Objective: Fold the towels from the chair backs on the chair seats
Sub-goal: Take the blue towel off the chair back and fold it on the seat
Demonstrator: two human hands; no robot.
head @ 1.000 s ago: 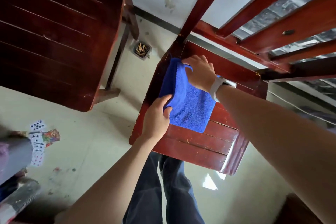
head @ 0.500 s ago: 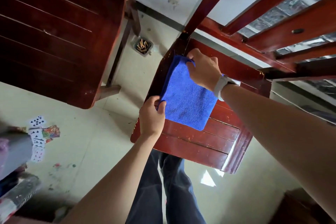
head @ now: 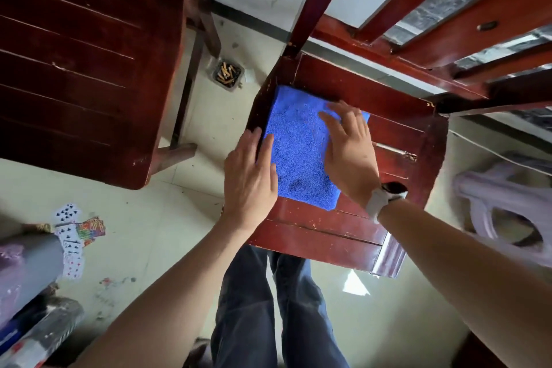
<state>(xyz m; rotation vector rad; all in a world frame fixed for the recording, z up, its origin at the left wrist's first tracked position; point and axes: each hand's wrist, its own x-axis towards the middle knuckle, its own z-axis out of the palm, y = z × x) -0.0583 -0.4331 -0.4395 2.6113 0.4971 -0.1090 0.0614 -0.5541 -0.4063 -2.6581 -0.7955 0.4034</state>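
A folded blue towel (head: 298, 143) lies flat on the left part of the red-brown wooden chair seat (head: 328, 236). My left hand (head: 251, 179) has straight fingers laid along the towel's left edge and the seat's side. My right hand (head: 349, 149), with a white watch on the wrist, lies flat with spread fingers on the towel's right half. Slats of the chair back (head: 418, 9) rise at the upper right with no towel visible on them.
A second dark wooden chair (head: 83, 63) stands at the left. An ashtray with cigarette butts (head: 228, 73) sits on the floor between the chairs. Playing cards (head: 71, 236) lie at the left, and a pale plastic stool (head: 501, 206) is at the right.
Both hands have let go of the towel's edges and opened flat. The towel now lies spread and smooth on the seat. The camera has moved closer.
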